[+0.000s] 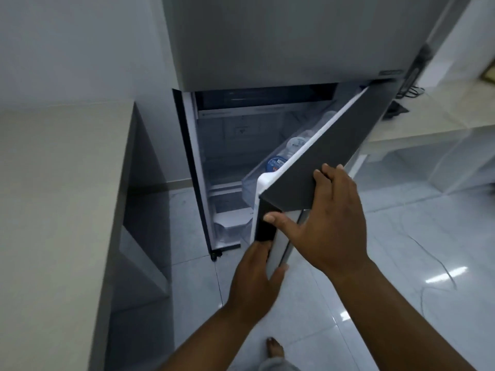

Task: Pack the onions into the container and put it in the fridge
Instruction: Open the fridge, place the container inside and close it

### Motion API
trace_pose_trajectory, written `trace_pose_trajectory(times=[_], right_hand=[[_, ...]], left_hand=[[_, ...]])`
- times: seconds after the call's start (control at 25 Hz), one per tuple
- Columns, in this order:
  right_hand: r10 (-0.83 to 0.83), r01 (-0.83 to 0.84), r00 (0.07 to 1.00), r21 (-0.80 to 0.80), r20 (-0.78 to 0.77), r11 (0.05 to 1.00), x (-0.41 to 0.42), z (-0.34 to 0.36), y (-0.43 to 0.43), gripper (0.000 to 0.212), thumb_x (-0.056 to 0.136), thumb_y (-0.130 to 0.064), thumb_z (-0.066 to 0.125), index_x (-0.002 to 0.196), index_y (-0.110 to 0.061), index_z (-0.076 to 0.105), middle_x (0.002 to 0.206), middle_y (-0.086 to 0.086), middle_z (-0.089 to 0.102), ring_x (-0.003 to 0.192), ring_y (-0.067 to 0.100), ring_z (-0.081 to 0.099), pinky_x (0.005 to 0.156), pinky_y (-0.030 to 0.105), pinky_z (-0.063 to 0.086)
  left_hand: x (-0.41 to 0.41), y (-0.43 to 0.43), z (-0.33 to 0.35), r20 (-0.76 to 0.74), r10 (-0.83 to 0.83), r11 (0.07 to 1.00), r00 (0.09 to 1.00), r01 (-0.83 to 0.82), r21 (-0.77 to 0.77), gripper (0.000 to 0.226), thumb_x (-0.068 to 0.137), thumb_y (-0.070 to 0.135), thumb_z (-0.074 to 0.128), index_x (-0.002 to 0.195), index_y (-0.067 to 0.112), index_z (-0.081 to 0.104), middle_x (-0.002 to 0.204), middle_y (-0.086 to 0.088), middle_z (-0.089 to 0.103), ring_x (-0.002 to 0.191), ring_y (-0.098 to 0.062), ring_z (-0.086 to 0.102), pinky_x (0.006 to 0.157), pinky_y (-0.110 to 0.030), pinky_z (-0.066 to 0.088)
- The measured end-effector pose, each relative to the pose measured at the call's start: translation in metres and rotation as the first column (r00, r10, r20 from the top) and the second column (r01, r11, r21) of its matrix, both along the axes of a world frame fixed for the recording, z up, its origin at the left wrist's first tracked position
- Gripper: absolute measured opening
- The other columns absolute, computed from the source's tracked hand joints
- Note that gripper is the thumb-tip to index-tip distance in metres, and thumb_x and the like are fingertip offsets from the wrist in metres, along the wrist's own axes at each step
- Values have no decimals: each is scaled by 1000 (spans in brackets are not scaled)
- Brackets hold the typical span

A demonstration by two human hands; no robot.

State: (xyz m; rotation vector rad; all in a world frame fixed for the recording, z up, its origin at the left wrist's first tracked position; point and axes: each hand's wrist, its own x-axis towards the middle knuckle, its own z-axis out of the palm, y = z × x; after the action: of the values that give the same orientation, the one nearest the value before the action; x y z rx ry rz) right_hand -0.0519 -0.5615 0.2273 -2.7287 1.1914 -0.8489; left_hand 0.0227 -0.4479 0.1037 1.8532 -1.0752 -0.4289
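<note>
I stand at the fridge (pixel 267 44) with its lower door (pixel 329 162) swung partly open towards me; my left hand (pixel 254 285) is wrapped round the door's free edge low down, fingers hooked behind it and thumb on the outer face, gripping it; my right hand (pixel 329 223) lies spread and flat on the door's dark front just above, fingers splayed near the top corner, thumb reaching to the edge, clasping nothing; in the door shelf (pixel 250 183) stand bottles (pixel 277 163) with blue and white caps in a row; the inside of the fridge is dim, with bare white shelves and a clear drawer (pixel 230 228) at the bottom; I cannot see the container or the onions anywhere in view; a pale counter (pixel 59 196) runs along my left, touching nothing I hold; the floor (pixel 401 263) is glossy tile, with a thin cable (pixel 434 258) trailing across it on my right; my bare foot (pixel 274 349) shows below.
</note>
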Motion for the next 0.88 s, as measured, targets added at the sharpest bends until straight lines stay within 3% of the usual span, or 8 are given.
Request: trace_pose_trajectory(times=[0.12, 0.2, 0.28, 0.36, 0.44, 0.52, 0.64, 0.88], right_hand=[[-63, 64, 997, 22, -44, 998, -55, 6, 1, 121, 60, -97, 33, 140, -7, 41, 150, 12, 42, 141, 32, 35, 116, 53, 31], [-82, 85, 995, 56, -48, 995, -91, 8, -2, 119, 61, -96, 35, 144, -11, 36, 154, 8, 37, 144, 28, 32, 118, 49, 25], [-83, 85, 996, 76, -37, 993, -127, 9, -4, 109, 67, -89, 39, 145, -13, 36, 155, 5, 36, 144, 26, 31, 118, 49, 27], [-88, 89, 995, 51, -38, 995, -159, 10, -5, 98, 75, -80, 42, 143, -9, 41, 153, 8, 40, 143, 27, 34, 115, 52, 31], [-114, 114, 993, 13, -40, 993, -189, 10, -8, 86, 82, -68, 43, 141, -6, 46, 150, 11, 43, 142, 28, 35, 114, 53, 32], [-145, 145, 989, -14, -17, 989, -213, 8, -12, 73, 88, -55, 42, 139, -3, 49, 149, 12, 45, 142, 28, 36, 114, 52, 33], [-195, 198, 980, -61, 43, 978, -248, 2, -21, 57, 94, -38, 38, 137, -2, 51, 145, 13, 49, 140, 27, 39, 113, 52, 36], [-301, 312, 943, -60, 144, 948, -308, -5, -57, 48, 98, -25, 35, 138, -2, 49, 146, 13, 48, 141, 22, 36, 117, 44, 29]], left_hand=[[-40, 7, 8, 114, -218, 976, 969, 215, 41, 43, 86, 52, 54, 126, 37, 48, 119, 9, 62, 105, -8, 58, 90, -30, 52], [-50, 8, 14, 223, -293, 951, 930, 307, -28, 29, 87, 45, 58, 113, 33, 60, 103, 6, 69, 92, -8, 62, 79, -27, 54], [-51, -1, 19, 287, -215, 953, 934, 265, -148, 19, 88, 38, 63, 101, 25, 67, 92, 6, 69, 87, -4, 61, 76, -20, 51], [-48, -20, 23, 329, -104, 953, 938, 188, -237, 31, 88, 42, 62, 110, 21, 63, 105, 5, 64, 101, -4, 56, 89, -15, 45], [-53, -47, 29, 415, -147, 959, 898, 232, -162, 56, 88, 52, 57, 134, 20, 48, 135, 1, 54, 128, -9, 44, 108, -19, 35], [-65, -74, 30, 553, -278, 934, 786, 355, -35, 72, 90, 58, 50, 148, 21, 30, 156, 1, 34, 145, -13, 26, 117, -29, 25], [-98, -104, 27, 642, -398, 883, 656, 465, 72, 74, 91, 63, 45, 149, 21, 26, 158, 6, 22, 149, -13, 14, 118, -37, 25], [-161, -136, 22, 665, -485, 830, 568, 537, 147, 74, 90, 56, 51, 150, 21, 24, 158, 4, 29, 150, -12, 7, 119, -36, 14]])
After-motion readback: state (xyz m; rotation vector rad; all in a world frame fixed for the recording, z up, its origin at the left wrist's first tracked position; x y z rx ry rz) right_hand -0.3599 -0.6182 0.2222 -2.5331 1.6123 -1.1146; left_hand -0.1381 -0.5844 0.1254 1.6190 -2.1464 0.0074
